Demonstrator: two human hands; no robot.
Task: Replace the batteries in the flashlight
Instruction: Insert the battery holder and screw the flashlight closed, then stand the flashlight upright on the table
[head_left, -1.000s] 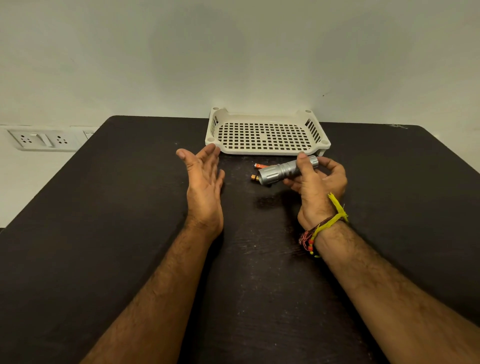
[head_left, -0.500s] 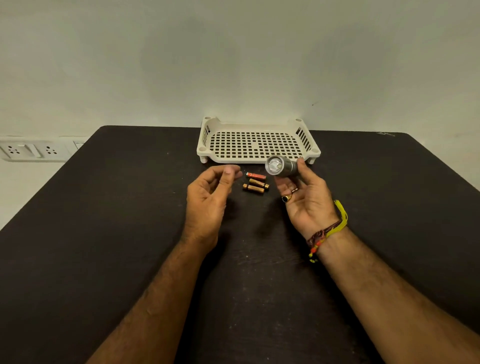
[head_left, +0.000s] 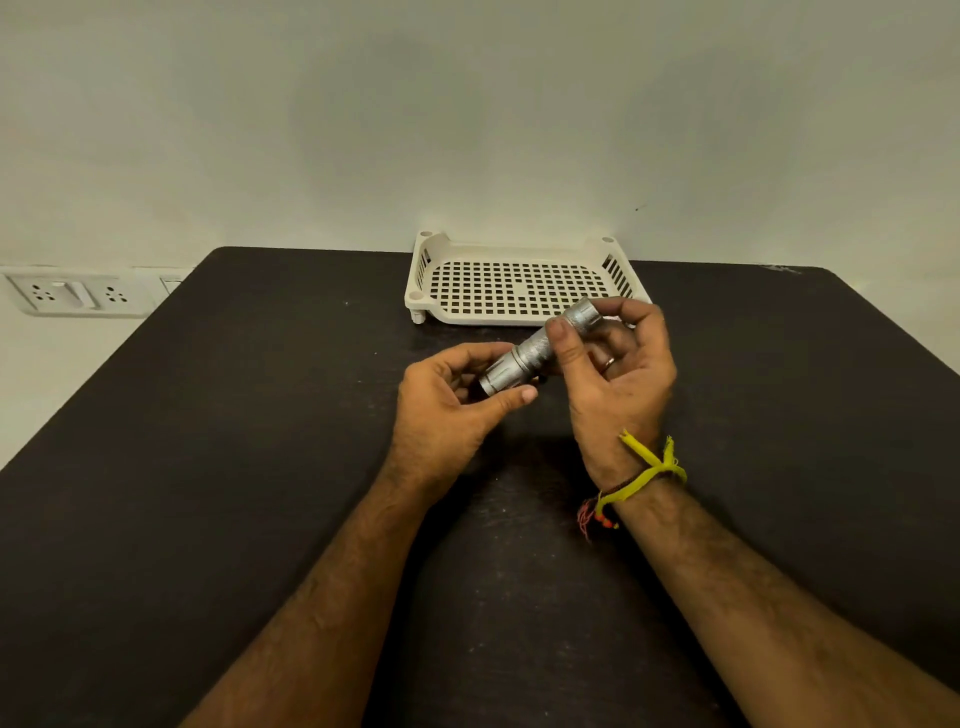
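Head view, both hands (head_left: 457, 400) gripping flashlight (head_left: 537, 348)

The light is soft, even and rather dim, with a greenish-grey cast on the wall (head_left: 467, 114); a broad faint shadow darkens the wall's middle; the black table (head_left: 208, 467) swallows detail, showing only pale scuffs; the silver flashlight (head_left: 540, 345) catches mild highlights; wide-angle distortion bows the table's edges; focus is sharp centrally, softer toward the corners.
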